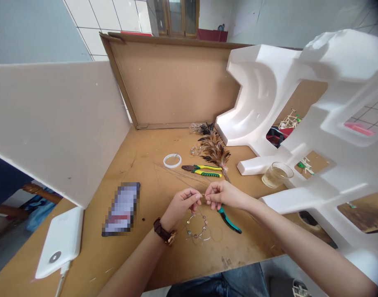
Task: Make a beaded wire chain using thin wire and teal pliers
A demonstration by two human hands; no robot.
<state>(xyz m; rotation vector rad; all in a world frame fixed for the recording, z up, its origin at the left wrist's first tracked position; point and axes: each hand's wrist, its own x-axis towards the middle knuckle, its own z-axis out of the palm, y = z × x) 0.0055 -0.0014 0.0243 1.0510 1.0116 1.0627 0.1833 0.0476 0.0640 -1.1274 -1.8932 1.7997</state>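
Above the front part of the wooden table, my left hand (184, 203) pinches a thin wire between thumb and fingers. Close beside it on the right, my right hand (220, 194) pinches the same short stretch of wire, its fingers closed. Just below the hands lies a beaded wire ring (196, 236) with loose thin wire around it. A teal-handled tool (231, 222) rests under my right hand, its head hidden. Beyond the hands are pliers with yellow and green handles (209, 170), several straight wires and a white ring-shaped coil (172, 161).
A phone (122, 209) and a white power bank (61, 241) lie left. Brown feathers (215, 146) sit toward the back. On the right stand a glass (277, 175) and large white foam pieces (253, 95). Cardboard (176, 82) and a white panel (52, 123) border the table.
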